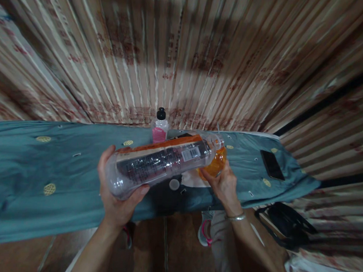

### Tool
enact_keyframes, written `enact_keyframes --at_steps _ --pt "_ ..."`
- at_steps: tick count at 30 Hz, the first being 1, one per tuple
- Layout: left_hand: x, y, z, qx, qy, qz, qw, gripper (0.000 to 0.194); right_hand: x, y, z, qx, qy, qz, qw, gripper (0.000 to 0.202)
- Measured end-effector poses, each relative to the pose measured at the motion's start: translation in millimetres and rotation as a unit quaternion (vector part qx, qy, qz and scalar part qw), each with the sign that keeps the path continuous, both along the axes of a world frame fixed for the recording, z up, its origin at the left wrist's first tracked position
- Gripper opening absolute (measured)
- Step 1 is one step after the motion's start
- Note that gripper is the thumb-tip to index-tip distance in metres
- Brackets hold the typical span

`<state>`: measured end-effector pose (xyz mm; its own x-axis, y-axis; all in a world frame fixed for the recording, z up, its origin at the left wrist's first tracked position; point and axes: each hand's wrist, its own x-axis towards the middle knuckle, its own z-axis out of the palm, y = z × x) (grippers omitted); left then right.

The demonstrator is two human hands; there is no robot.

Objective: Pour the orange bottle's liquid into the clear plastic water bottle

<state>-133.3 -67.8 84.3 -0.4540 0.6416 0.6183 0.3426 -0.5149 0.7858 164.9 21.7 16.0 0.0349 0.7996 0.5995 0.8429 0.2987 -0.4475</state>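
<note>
My left hand is wrapped round the base of a large clear plastic bottle with an orange and dark label. The bottle lies tilted nearly level, its neck pointing right. At its neck end stands a smaller container of orange liquid, partly hidden behind the bottle. My right hand closes its fingers on that container. Below the big bottle, a round whitish cap rests on the cloth. A white sheet lies under the orange container.
A small bottle with a black cap and pink label stands at the back by the pleated curtain. On the right of the green-blue cloth lies a dark phone. A black bag is below the right edge.
</note>
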Motion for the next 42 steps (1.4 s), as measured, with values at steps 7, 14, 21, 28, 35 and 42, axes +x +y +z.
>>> enact_keyframes --at_steps 7,14,21,28,35,42 --pt "-2.6 0.4 -1.3 -0.004 -0.009 -0.002 1.0 0.097 -0.6 -0.8 1.2 -0.007 0.008 0.01 1.0 0.091" --pt "-4.0 0.6 -2.0 0.009 -0.003 0.009 1.0 0.098 -1.3 -0.6 -1.3 0.019 -0.004 0.012 1.0 0.082" --pt "-3.3 -0.6 -1.5 0.005 0.001 0.018 1.0 0.094 -1.4 -0.5 -2.3 0.023 -0.005 0.015 1.0 0.082" --pt "-5.2 1.5 -2.0 0.01 -0.004 0.021 1.0 0.099 -2.3 -0.7 -1.8 0.001 0.008 0.007 1.0 0.08" --pt "-4.4 0.2 -0.3 0.013 -0.006 0.021 1.0 0.097 -3.5 -1.1 -0.3 0.019 0.005 0.017 1.0 0.08" --pt "-3.8 -2.8 0.6 -0.017 0.001 0.034 0.999 0.098 -3.1 -1.2 0.2 0.01 0.001 0.016 1.0 0.08"
